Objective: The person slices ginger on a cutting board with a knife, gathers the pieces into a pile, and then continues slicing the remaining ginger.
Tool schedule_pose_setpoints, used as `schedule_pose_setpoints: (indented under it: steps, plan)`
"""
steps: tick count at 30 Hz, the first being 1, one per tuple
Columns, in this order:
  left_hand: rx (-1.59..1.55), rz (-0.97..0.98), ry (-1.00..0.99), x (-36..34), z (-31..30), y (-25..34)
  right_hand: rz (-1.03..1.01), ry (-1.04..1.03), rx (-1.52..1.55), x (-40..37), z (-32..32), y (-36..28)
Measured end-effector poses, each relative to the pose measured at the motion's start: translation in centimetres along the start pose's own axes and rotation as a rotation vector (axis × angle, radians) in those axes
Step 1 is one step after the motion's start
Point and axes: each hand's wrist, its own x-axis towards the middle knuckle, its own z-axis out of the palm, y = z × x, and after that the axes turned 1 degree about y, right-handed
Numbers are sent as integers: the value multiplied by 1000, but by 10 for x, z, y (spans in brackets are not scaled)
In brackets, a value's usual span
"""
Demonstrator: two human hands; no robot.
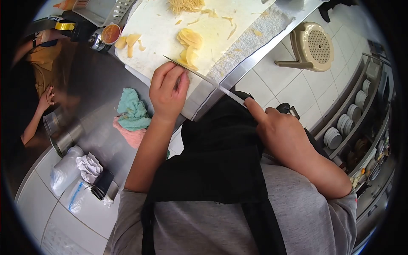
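A white cutting board [157, 25] lies on a towel on the steel counter, with thin yellow slices [190, 40] near its middle and a pile of fine yellow shreds [186, 5] at its far edge. My right hand [278, 127] is closed round the handle end of a long knife [227, 92], index finger along it. The blade runs left to the near edge of the slices. My left hand [169, 87] rests at the board's near edge beside the blade tip, its fingers curled; what they hold, if anything, is hidden.
Green and pink cloths [134, 109] lie on the steel counter, left of my left arm. A cup of red sauce [111, 34] stands by the board. Another person's hand [46, 98] shows at the far left. A beige stool [319, 46] and plate shelves are at right.
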Motion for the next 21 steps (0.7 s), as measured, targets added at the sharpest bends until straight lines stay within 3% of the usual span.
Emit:
schedule_pose_setpoints:
  steps: [5, 12, 21]
  plan:
    - [-2, 2, -4, 0, 0, -1, -69, 100, -49, -2, 4, 2]
    - [-20, -15, -2, -1, 0, -1, -62, 41, -68, -2, 0, 3]
    - [-55, -17, -31, 1, -1, 1, -106, 148, -49, 43, 25, -1]
